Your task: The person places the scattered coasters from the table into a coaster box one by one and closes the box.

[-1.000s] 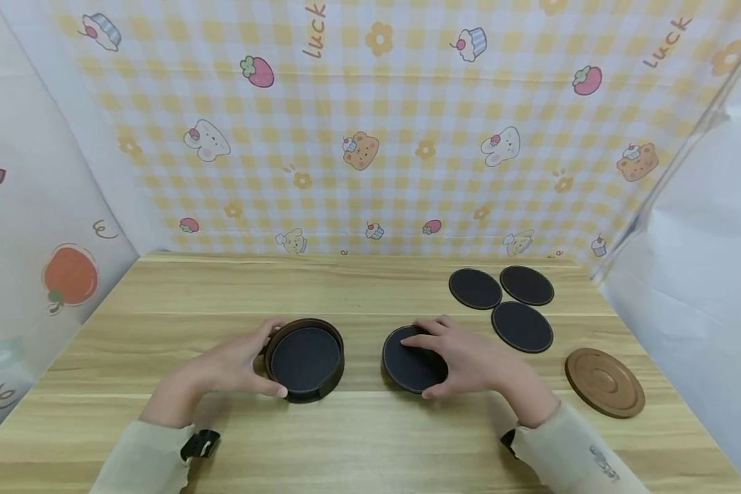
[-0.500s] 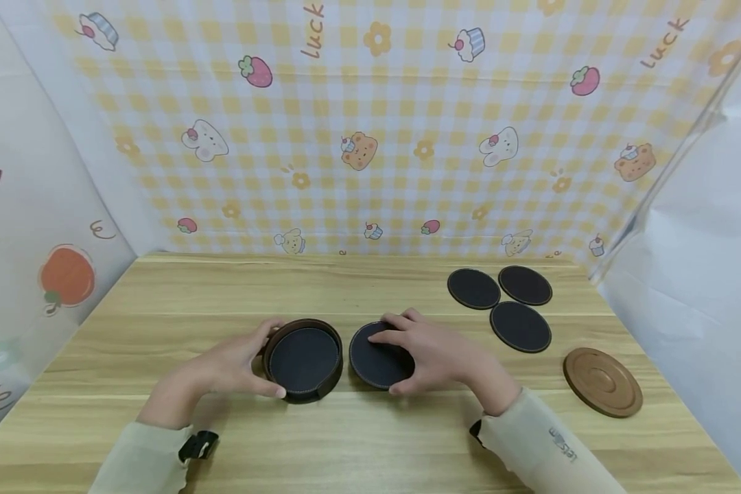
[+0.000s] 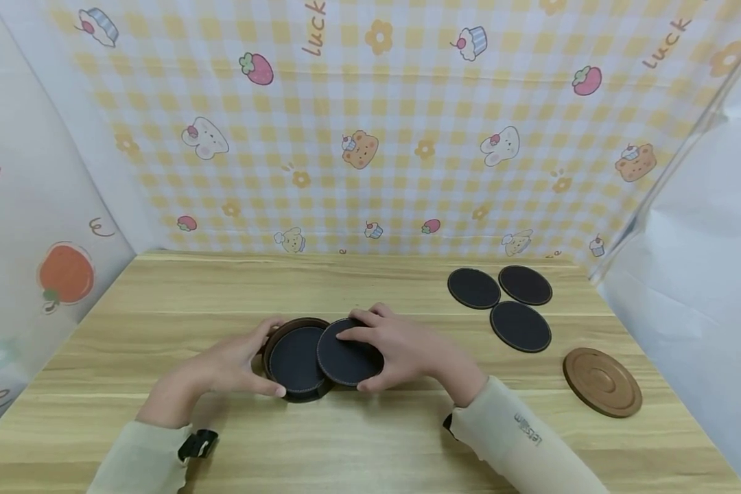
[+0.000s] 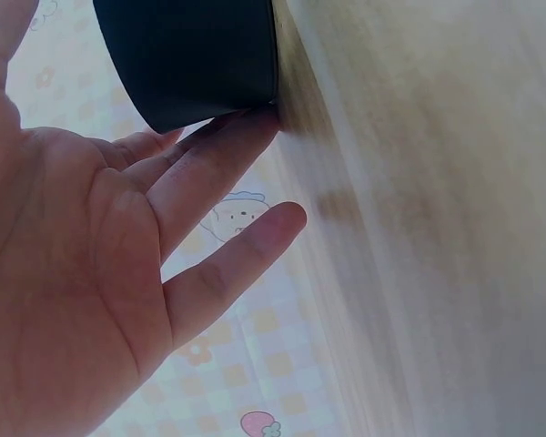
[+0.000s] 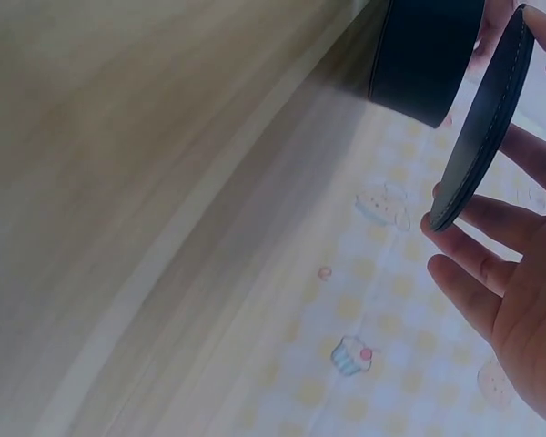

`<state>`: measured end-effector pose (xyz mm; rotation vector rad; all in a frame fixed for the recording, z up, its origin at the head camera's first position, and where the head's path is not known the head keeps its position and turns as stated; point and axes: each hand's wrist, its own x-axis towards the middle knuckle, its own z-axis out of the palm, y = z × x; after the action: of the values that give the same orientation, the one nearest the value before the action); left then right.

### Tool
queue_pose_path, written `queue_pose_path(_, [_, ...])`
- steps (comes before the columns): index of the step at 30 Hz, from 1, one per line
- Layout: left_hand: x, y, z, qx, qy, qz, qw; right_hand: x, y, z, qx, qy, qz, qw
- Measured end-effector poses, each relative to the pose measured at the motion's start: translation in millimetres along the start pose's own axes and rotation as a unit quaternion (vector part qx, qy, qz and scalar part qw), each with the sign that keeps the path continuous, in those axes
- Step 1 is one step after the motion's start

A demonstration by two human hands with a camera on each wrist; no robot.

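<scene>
My left hand point(image 3: 241, 363) grips the side of a round dark coaster holder point(image 3: 309, 396), thumb at its front and fingers behind. A black disc lies inside the holder. The right hand point(image 3: 401, 350) holds a round black coaster point(image 3: 348, 353) by its edge, with one finger lying over its top. In the head view this coaster overlaps the holder's right side. From the right wrist, the coaster point(image 5: 487, 118) appears raised off the table and tilted close over the rim of the holder point(image 5: 428, 55). The left wrist view shows fingertips against the wall of the holder point(image 4: 196, 64).
Three black coasters point(image 3: 474, 288) lie flat in a cluster at the back right of the wooden table point(image 3: 370, 439). In front of them, towards the right edge, lies a round brown wooden disc point(image 3: 603, 382). A checked cloth point(image 3: 395, 192) hangs behind the table.
My right hand has carried the coaster leftward, from beside the holder to over its right part. The left hand and the holder have stayed in place.
</scene>
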<state>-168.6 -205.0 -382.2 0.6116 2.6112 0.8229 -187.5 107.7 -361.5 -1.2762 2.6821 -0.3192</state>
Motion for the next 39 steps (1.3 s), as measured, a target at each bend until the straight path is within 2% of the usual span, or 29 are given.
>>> queue_pose_path(8, [1.2, -2.6, -0.8, -0.017, -0.003, 0.014, 0.9997, 18.9, -12.7, -1.1, -0.005, -0.008, -0.016, 1.0])
queue_pose_path(20, [2.5, -1.8, -1.9, -0.007, -0.011, 0.023, 0.9997, 46.2, -23.5, 5.1, -0.012, 0.001, -0.042, 0.999])
queue_pose_path(27, [2.3, -2.4, -2.2, -0.01, -0.005, 0.04, 0.9991, 55.9, -26.2, 8.7, -0.017, 0.001, -0.044, 0.999])
queue_pose_path(39, [1.5, 0.8, -2.5, -0.015, -0.011, 0.024, 0.9995, 64.6, -27.7, 15.1, -0.035, -0.007, -0.039, 0.999])
